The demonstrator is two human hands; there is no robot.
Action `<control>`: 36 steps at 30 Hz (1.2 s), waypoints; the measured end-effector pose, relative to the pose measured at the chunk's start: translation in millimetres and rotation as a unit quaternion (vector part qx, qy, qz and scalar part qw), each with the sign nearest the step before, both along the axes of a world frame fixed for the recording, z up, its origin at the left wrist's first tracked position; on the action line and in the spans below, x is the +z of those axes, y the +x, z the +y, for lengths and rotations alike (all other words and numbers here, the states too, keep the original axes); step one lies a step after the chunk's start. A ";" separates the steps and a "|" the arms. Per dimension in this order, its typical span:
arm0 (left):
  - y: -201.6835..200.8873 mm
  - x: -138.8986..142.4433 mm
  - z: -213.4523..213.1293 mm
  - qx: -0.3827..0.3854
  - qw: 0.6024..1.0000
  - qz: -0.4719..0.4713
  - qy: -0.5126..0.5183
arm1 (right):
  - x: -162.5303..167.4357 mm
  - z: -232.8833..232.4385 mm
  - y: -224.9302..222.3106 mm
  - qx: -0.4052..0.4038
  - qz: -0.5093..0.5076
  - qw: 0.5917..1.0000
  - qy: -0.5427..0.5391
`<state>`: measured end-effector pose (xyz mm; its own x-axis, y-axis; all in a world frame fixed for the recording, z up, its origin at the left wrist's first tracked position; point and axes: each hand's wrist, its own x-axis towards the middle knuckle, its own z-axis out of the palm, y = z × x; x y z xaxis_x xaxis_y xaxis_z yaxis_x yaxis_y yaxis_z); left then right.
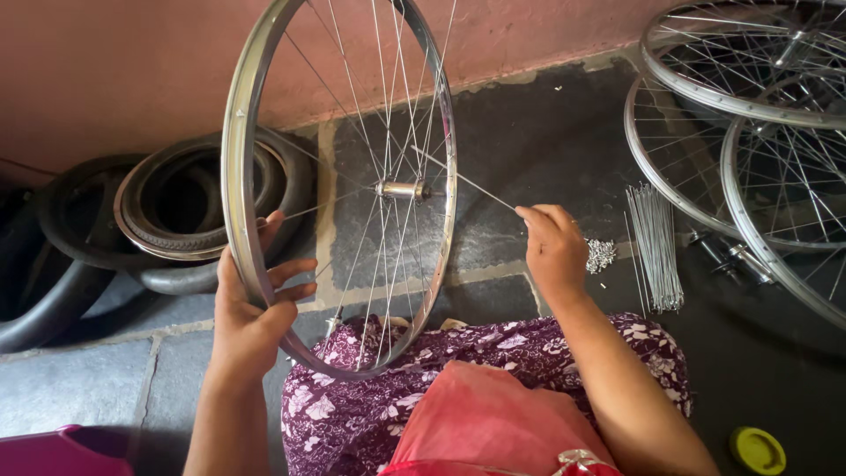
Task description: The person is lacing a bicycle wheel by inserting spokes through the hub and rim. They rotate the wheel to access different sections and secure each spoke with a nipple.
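far left, a heap of black tyres [167,220] lies on the stone floor [79,388] against the pink wall [115,62], and a corner of a magenta tub [53,449] shows at the near left edge. my left hand [251,304] has its grip closed around the silver rim [240,167] of the bicycle wheel, thumb on the near side and fingers curled through on the far side, so the wheel stands upright on its edge with its lowest part resting on my lap, on the purple flowered cloth [352,414]. the hub [401,189] sits at the middle of the wheel, with thin spokes fanning out to the rim. to the right of it, my right hand [555,251] has a narrow pinch grip on the end of a loose spoke [467,182] that slants from my fingertips up and left toward the hub. just right of that hand, a small pile of silver nipples [601,256] lies on the floor, and beside it a bundle of loose spokes [656,247]. far right, several more laced wheels [749,97] lie stacked flat, overlapping each other. near right, a yellow lid [758,449] lies on the floor.
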<state>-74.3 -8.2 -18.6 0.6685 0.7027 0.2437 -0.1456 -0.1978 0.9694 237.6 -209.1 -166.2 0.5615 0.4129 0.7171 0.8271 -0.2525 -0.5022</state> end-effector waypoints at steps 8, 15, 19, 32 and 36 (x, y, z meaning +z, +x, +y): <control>-11.0 0.2 0.1 -0.006 1.000 -0.005 -0.007 | 3.5 -16.9 -11.6 0.009 -0.032 0.999 -0.029; -12.7 0.7 3.1 -0.005 1.000 0.001 -0.004 | -1.0 -23.6 -7.3 -0.009 -0.054 0.996 -0.070; -14.9 0.4 6.7 -0.013 1.000 -0.011 -0.002 | -1.4 -15.1 -10.7 0.001 -0.058 0.995 -0.077; -14.3 -2.1 5.0 -0.022 1.000 -0.021 0.003 | -8.9 -4.5 -5.7 0.023 -0.046 0.996 -0.071; -15.1 -2.9 6.4 -0.026 0.999 -0.024 -0.001 | -12.0 28.3 19.6 0.038 -0.064 0.994 -0.084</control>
<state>-89.4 -1.8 -21.5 0.6914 0.6684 0.2742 -0.2013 -0.1863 0.9616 257.2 -180.8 -178.2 0.4332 0.5703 0.6979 0.9011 -0.2577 -0.3487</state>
